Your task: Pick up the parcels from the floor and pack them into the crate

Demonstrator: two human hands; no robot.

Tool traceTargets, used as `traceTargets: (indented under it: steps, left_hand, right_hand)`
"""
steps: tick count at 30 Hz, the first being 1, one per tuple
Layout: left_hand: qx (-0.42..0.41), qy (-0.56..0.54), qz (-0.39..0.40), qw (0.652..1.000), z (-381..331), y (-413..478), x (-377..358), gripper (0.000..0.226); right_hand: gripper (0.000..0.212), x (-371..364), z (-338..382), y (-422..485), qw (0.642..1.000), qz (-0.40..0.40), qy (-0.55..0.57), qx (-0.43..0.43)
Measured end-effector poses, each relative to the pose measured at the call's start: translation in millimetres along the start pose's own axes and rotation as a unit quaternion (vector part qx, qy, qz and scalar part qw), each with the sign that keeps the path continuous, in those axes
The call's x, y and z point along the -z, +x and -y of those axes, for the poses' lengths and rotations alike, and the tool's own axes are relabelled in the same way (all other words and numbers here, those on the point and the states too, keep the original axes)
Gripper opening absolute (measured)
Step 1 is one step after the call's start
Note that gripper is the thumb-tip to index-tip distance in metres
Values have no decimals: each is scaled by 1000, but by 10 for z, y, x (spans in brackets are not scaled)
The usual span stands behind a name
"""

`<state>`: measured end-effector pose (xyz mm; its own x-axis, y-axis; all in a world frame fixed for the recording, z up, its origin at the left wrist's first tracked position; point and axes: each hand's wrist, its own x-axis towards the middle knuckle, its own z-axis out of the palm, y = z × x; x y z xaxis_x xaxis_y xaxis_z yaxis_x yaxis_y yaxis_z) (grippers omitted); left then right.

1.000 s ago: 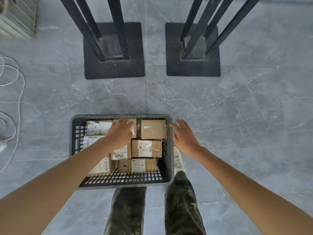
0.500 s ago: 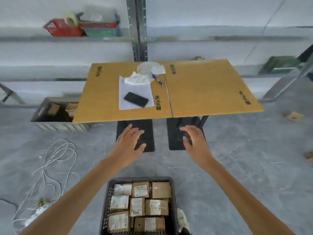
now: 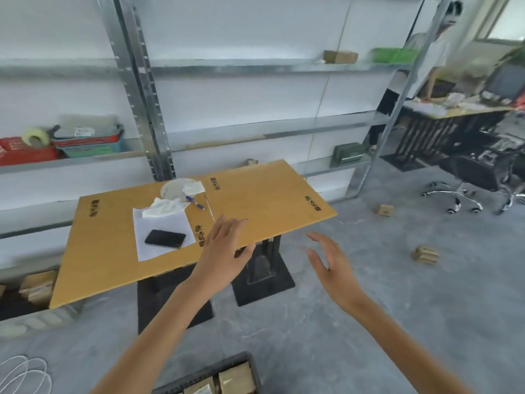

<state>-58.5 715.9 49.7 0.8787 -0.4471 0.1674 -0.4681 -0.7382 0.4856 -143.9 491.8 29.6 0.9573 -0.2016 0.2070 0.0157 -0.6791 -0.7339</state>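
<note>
The dark plastic crate [image 3: 233, 362] shows only its far corner at the bottom edge, with brown cardboard parcels [image 3: 235, 381] packed inside. Two small cardboard parcels lie on the grey floor to the right: one [image 3: 425, 253] nearer, another [image 3: 384, 209] farther back. My left hand [image 3: 224, 251] is raised in front of the table edge, empty, fingers spread. My right hand [image 3: 329, 265] hovers over the floor, empty too, fingers apart. Both hands are well above the crate and far from the floor parcels.
A yellow-topped table [image 3: 255, 211] on black pedestal bases [image 3: 261, 282] stands ahead, carrying paper, a phone [image 3: 165, 239] and a pen. Metal shelving [image 3: 142, 89] lines the wall. An office chair [image 3: 468, 177], a desk and a person [image 3: 437, 52] are at the far right. White cable [image 3: 22, 376] lies bottom left.
My view has swung up and to the right, away from the crate. Both hands left the crate and rose, open, in front of me. The floor parcels at right came into view.
</note>
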Motion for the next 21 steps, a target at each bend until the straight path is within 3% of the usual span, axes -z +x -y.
traceTargets:
  steps: [10, 21]
  left_hand:
    - [-79, -85, 98, 988, -1330, 892, -1103, 56]
    - [-10, -291, 206, 934, -3272, 2499, -2712, 54]
  right_hand:
    - [24, 959, -1350, 42, 979, -99, 78, -158]
    - [18, 2482, -3223, 828, 919, -225, 193, -260]
